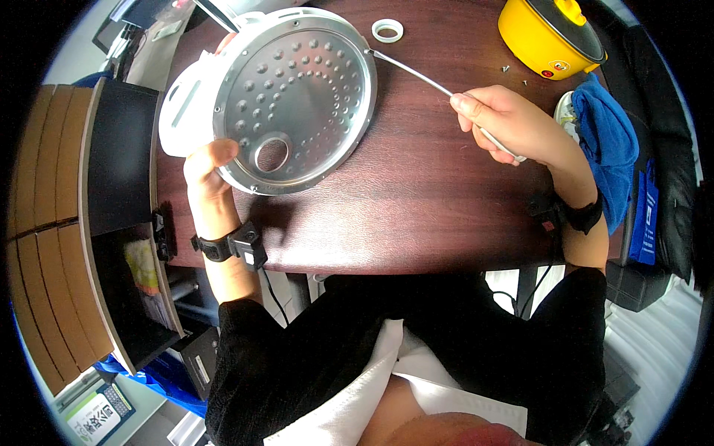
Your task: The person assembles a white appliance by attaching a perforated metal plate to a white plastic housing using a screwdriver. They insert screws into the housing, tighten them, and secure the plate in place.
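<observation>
The left hand was grasping a white plastic appliance lid with a round dimpled metal plate on its inner side. The thumb lay on the lower rim of the metal plate, beside a round hole in it, and the other fingers were hidden behind the lid. The lid was held tilted, with the metal side facing the person, above the left part of the dark reddish-brown wooden table.

The right hand was clenched around the handle of a long thin metal screwdriver. Its shaft went up and to the left, and the tip touched the right edge of the metal plate.

A small white plastic ring lay on the table just above the lid. A yellow electric pot with a dark lid stood at the far right corner, and a few small screws lay near it. A blue cloth hung at the right edge of the table, close to the right wrist. Both wrists had black straps.
</observation>
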A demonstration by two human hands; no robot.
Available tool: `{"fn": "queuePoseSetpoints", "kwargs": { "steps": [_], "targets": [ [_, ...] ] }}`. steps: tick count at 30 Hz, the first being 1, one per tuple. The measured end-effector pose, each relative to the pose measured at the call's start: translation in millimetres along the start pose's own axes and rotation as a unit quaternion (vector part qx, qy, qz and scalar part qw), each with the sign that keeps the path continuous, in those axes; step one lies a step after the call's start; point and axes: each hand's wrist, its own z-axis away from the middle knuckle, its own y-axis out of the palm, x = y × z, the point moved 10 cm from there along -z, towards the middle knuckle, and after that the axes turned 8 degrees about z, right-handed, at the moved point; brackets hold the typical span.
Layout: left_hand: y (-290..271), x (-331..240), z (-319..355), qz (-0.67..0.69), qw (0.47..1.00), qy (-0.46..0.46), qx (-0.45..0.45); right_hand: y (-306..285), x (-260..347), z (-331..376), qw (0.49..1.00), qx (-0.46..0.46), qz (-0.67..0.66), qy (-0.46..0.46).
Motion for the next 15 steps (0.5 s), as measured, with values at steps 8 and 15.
{"fn": "queuePoseSetpoints", "kwargs": {
  "steps": [8,15],
  "targets": [
    [-4.9,-0.1,2.7,-0.019,1.0,0.014,-0.021,-13.5,15.9,6.8,0.984,-0.083,0.154,-0.04],
    [8.7,3.0,-1.2,-0.009,1.0,0.011,-0.013,42.6,16.8,2.7,0.962,0.111,-0.248,-0.025]
  ]
}}
